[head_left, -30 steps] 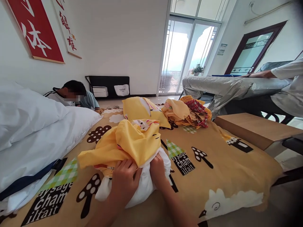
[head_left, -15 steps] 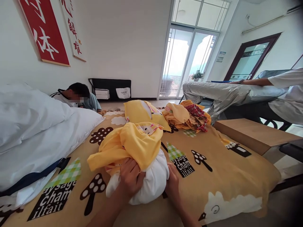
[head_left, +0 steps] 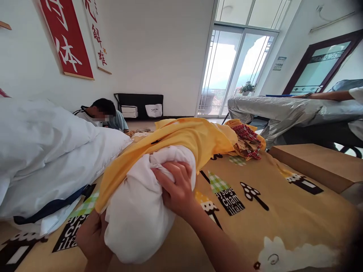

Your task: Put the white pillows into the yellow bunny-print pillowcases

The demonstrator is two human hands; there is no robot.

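Observation:
A white pillow [head_left: 136, 215] is lifted close to the camera, half inside a yellow pillowcase [head_left: 181, 138] that drapes over its far end. My right hand [head_left: 176, 190] grips the white pillow from the right, fingers curled into its fabric. My left hand [head_left: 92, 240] is low at the left, closed on the lower edge of the yellow pillowcase beneath the pillow. Both rest above a tan bedsheet [head_left: 255, 211] printed with mushrooms and lettering.
A white duvet [head_left: 42, 151] is piled at the left. A heap of yellow and red-checked cloth [head_left: 245, 138] lies further back. A person [head_left: 98, 113] crouches by the wall; another person's arm [head_left: 326, 96] lies over silver fabric [head_left: 283, 111] at right. A wooden table [head_left: 312, 164] stands beside the bed.
The pillow has been lifted toward me and turned. My left hand went from the top of the bundle down under it, and the pillowcase now stretches over the pillow's far end.

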